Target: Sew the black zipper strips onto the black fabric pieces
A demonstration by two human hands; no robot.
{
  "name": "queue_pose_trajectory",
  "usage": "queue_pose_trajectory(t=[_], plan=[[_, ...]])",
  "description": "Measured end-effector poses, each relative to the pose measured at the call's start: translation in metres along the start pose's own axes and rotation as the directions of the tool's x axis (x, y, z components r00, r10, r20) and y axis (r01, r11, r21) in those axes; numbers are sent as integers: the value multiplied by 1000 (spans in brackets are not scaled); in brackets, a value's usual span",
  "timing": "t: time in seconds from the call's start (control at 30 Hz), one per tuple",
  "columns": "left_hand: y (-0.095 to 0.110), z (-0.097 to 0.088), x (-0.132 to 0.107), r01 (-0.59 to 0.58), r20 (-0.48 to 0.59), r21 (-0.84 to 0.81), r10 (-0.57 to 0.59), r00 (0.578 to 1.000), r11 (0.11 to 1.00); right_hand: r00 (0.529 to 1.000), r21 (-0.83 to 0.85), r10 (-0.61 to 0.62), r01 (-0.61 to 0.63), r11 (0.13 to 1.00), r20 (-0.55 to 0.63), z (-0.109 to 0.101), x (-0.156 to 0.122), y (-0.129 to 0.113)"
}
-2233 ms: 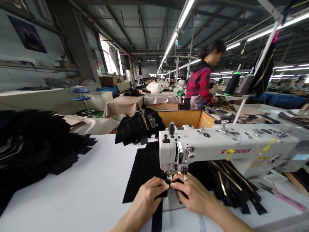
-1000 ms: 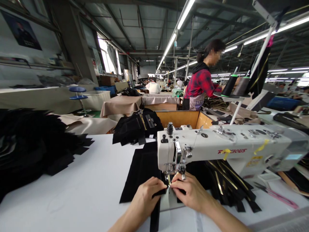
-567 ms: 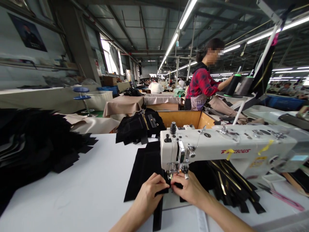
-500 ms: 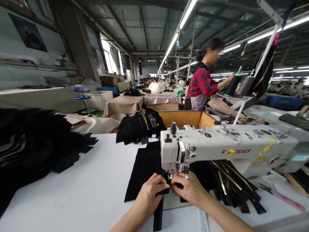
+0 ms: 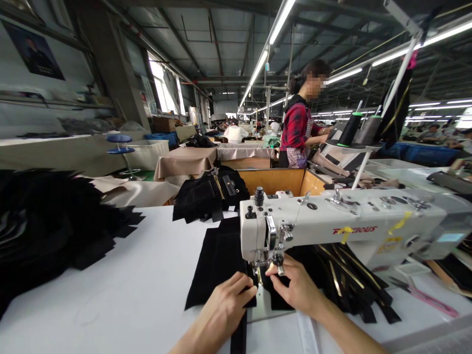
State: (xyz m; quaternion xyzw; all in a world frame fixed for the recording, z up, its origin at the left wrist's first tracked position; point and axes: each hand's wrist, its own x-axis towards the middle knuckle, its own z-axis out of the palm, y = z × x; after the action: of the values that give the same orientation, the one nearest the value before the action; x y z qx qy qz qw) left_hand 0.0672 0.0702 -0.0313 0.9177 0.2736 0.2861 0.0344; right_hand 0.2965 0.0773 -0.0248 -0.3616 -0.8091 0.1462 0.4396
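Counted: one sewing machine (image 5: 342, 216), two thread cones (image 5: 351, 129), one flat black fabric panel (image 5: 216, 260). Left hand (image 5: 225, 301): grip closed on the panel's near edge; panel extends toward the worktop's (image 5: 129, 285) far edge. Right hand (image 5: 297, 282): beside needle, grip undeterminable.

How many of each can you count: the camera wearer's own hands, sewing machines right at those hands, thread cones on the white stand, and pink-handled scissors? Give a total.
Hands, left hand and right hand: 2
Machine: 1
Cones, black cone and grey cone: 2
Scissors: 1
Total: 6
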Motion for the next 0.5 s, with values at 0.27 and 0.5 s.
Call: queue_pose_trajectory(t=[0.27, 0.5], plan=[[-8, -2, 2, 183, -55, -324, -212, 976, 928, 993, -35, -53, 57, 998, 102, 3, -1, -5], [-8, -1, 2, 129, -61, -272, -151, 987, 954, 992, -57, -43, 50, 997, 119, 4, -1, -1]])
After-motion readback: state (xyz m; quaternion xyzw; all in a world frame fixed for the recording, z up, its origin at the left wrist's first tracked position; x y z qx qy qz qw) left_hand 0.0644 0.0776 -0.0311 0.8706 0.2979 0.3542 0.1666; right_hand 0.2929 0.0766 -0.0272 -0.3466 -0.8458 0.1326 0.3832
